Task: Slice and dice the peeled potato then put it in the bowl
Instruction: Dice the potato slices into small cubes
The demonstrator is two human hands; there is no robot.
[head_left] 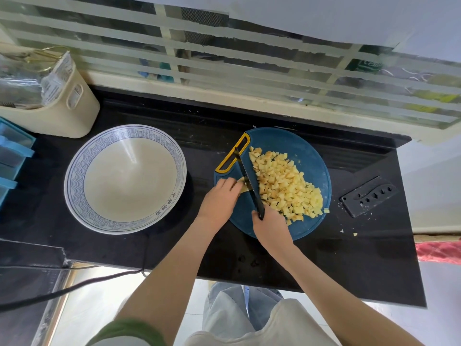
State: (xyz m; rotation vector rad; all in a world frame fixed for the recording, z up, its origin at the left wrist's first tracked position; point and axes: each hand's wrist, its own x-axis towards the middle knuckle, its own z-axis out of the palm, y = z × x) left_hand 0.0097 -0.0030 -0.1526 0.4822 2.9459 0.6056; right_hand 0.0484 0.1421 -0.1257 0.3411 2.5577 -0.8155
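A round blue cutting board [306, 146] with a yellow handle lies on the black counter. A heap of diced potato [284, 183] covers its middle and right. My left hand [220, 196] holds down a last strip of potato [243, 187] at the board's left edge. My right hand [270, 228] grips the handle of a black knife [247, 176], whose blade lies across that strip, between my left fingers and the heap. To the left of the board stands a large white bowl [82, 156] with a blue patterned rim; nothing is in it.
A black knife sheath [369, 196] lies right of the board, with a few potato bits [349, 232] near it. A cream container [72, 113] with packets stands at the back left, blue trays [12, 156] at the far left. A black cable [74, 285] hangs over the counter's front edge.
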